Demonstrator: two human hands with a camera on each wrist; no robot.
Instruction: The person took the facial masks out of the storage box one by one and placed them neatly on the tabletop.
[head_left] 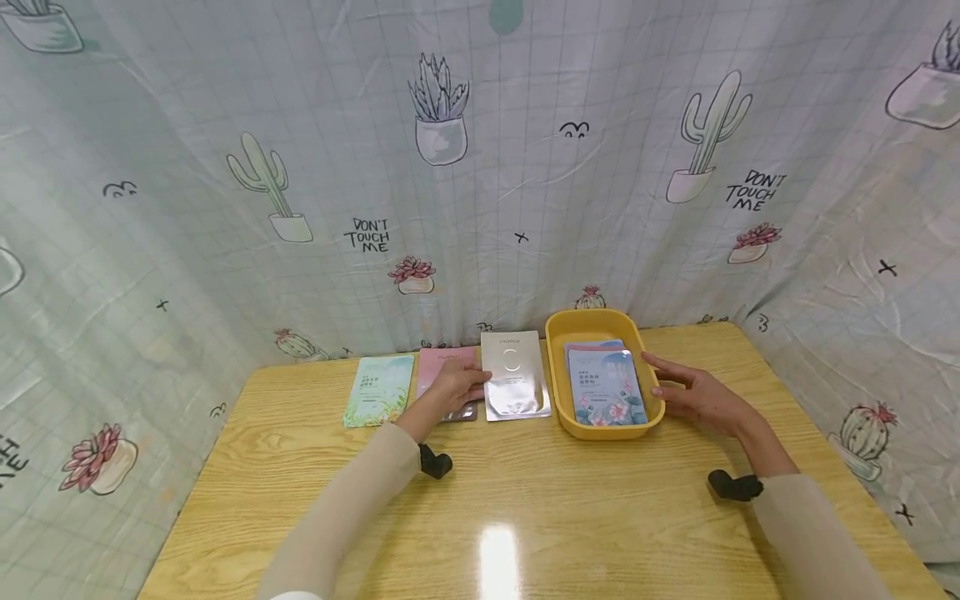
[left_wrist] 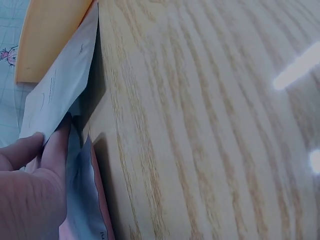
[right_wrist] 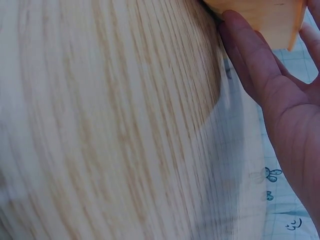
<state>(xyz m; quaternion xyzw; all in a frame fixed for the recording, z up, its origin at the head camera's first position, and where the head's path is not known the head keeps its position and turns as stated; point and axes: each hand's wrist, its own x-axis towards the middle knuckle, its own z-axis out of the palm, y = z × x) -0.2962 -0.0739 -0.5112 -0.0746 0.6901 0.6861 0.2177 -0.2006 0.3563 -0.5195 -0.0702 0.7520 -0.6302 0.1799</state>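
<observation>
My left hand [head_left: 455, 385] pinches the left edge of a silver face mask packet [head_left: 513, 383] between thumb and fingers. In the left wrist view that packet [left_wrist: 65, 75] leans with its near edge raised over the table. Partly hidden under the same hand is a pink face mask packet [head_left: 447, 357], and a green one [head_left: 381, 387] lies to its left. At the right stands a yellow basket [head_left: 606, 432] with blue floral face mask packets [head_left: 603, 387] stacked inside. My right hand [head_left: 701, 398] touches the basket's right side with extended fingers, its thumb near the rim.
Everything stands on a wood-grain table [head_left: 570, 517], along its back edge. A patterned curtain [head_left: 510, 192] rises right behind the packets and basket and wraps round both sides. Light glares off the table's front middle.
</observation>
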